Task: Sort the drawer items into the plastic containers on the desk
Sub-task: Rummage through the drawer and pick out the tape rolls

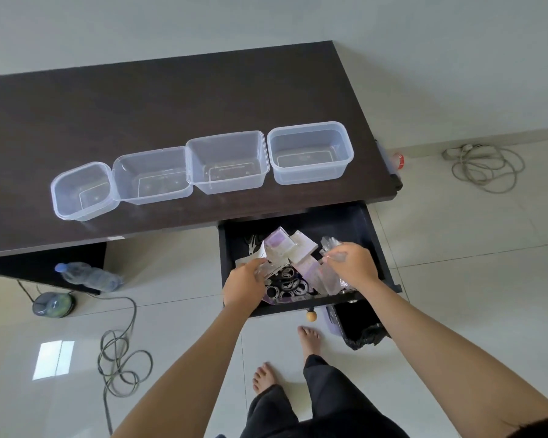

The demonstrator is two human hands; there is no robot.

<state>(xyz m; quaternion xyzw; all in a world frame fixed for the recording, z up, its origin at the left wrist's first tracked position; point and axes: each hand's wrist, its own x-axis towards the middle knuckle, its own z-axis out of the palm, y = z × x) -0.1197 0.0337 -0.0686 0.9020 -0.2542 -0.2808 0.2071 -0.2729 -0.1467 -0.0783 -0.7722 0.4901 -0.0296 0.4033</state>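
The open dark drawer (366,230) under the desk's right end holds a heap of clear packets, purple-and-white cards (279,241) and black rings (287,284). My left hand (244,284) reaches into the left of the heap and its fingers curl round a clear packet (268,268). My right hand (351,263) pinches a crumpled clear plastic packet (331,246) above the right side of the heap. Several clear plastic containers stand in a row on the dark desk (140,99): a small one (81,191), two middle ones (152,175) (227,161) and the right one (310,151). All look bare inside.
On the floor lie a water bottle (89,276), a round disc case (54,304) and a coiled grey cable (121,361) at left. A bin with a black bag (361,327) sits below the drawer. Another coiled cable (484,165) lies far right. My bare feet (309,338) stand by the drawer.
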